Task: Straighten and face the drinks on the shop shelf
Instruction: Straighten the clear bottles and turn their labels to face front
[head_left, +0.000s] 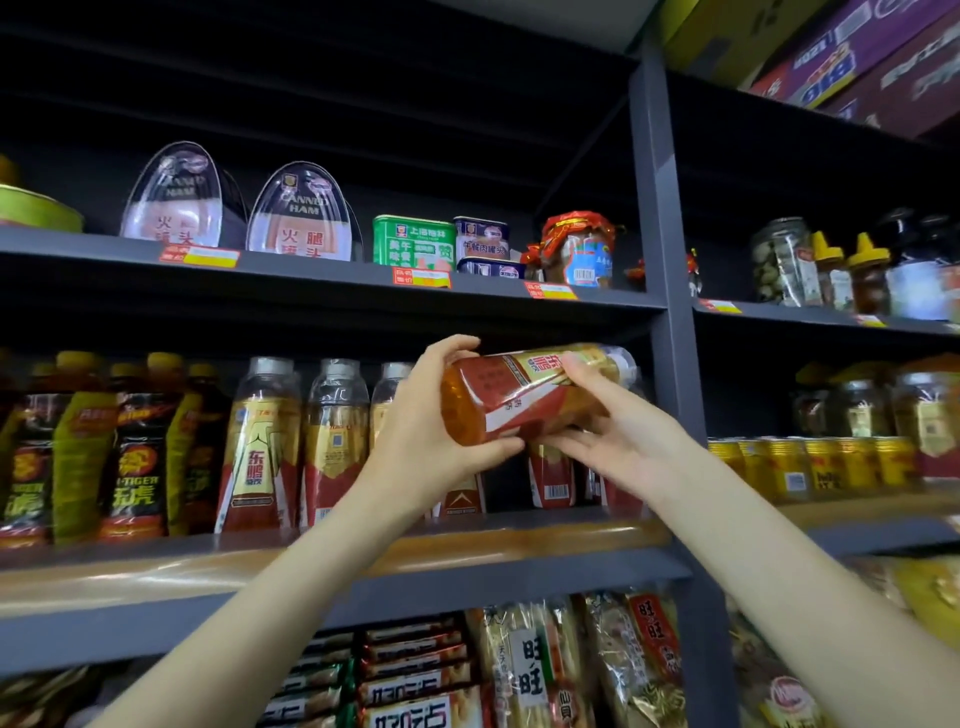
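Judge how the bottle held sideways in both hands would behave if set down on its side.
The bottle looks round and smooth, so it would probably roll. It seems full of amber drink, so likely heavy for its size. Its glossy plastic wrap may be slippery.

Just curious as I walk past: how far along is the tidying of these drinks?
Partway. The bottles at the left stand upright with labels forward. One bottle is off the shelf, lying sideways, gripped by the left hand and right hand. It has yet to be stood in the gap below, where one bottle shows its barcode.

Amber drink bottle sideways between left hand and right hand.
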